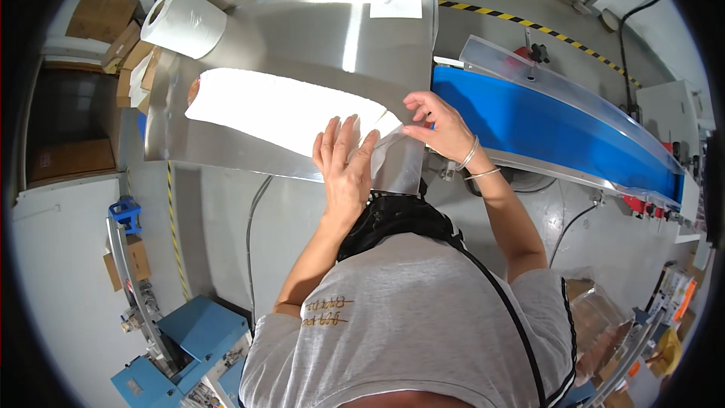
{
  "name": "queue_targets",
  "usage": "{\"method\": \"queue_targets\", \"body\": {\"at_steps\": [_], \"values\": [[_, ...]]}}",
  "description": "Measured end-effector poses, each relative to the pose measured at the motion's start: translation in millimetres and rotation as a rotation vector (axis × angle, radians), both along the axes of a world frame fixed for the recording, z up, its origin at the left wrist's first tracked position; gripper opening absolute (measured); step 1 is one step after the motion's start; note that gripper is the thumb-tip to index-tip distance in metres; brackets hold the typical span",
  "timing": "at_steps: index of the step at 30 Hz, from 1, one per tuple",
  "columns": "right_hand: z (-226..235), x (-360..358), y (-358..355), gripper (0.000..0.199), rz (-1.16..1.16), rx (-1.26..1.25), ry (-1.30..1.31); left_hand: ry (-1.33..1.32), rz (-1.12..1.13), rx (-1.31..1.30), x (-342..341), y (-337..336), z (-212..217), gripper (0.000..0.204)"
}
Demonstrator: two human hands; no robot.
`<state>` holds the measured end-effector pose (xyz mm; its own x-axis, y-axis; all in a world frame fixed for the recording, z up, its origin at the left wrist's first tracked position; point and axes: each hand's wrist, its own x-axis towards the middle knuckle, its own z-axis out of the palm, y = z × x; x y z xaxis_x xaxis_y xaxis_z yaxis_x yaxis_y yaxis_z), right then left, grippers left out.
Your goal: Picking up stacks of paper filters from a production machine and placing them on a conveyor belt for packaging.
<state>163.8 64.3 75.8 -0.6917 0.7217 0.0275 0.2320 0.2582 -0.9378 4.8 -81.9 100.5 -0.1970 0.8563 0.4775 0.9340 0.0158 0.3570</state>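
1. Left hand [345,170]: flat, fingers spread apart and straight, palm pressed down on the near end of the paper sheet [283,109]. Nothing is clamped; it is a hold-down, not a pinch.
2. Right hand [436,125]: fingers drawn together, thumb and fingertips pinching the sheet's end corner, just beside my left fingertips. The exact contact is small in view, but paper appears to be between the fingers.
3. Both hands sit at the same end of the sheet. The right is at the very edge and nearer to it; the left lies just inboard.
4. From the grip the sheet's long axis runs away to my left and slightly forward, a long white strip lying flat on the steel table [302,38].
5. Past the strip's far end, further left and forward, the paper roll [183,21] lies on the table corner, well apart from both hands.
6. To the right of my right hand, beyond the table edge, the blue conveyor belt [544,125] slants away.
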Motion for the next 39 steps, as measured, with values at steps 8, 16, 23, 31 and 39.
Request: {"method": "queue_targets", "body": {"at_steps": [8,16,23,31,39], "values": [[5.7,-4.1,9.2,0.038,0.222,0.099,0.078,0.007,-0.066,0.044,-3.7,1.0,-0.3,0.031],[-27.9,42.0,19.0,0.021,-0.258,-0.225,-0.004,-0.119,0.117,0.048,-6.1,4.0,1.2,0.034],[-55.3,127.7,57.7,0.041,-0.901,0.519,-0.498,-0.076,0.06,0.03,-10.4,3.1,1.0,0.035],[6.9,32.7,12.5,0.046,-0.228,0.254,-0.051,-0.021,0.006,0.056,-16.8,1.5,-7.3,0.036],[9.3,-24.6,5.4,0.037,0.239,-0.016,0.043,-0.035,-0.049,0.054,-19.2,1.5,0.1,0.029]]}}
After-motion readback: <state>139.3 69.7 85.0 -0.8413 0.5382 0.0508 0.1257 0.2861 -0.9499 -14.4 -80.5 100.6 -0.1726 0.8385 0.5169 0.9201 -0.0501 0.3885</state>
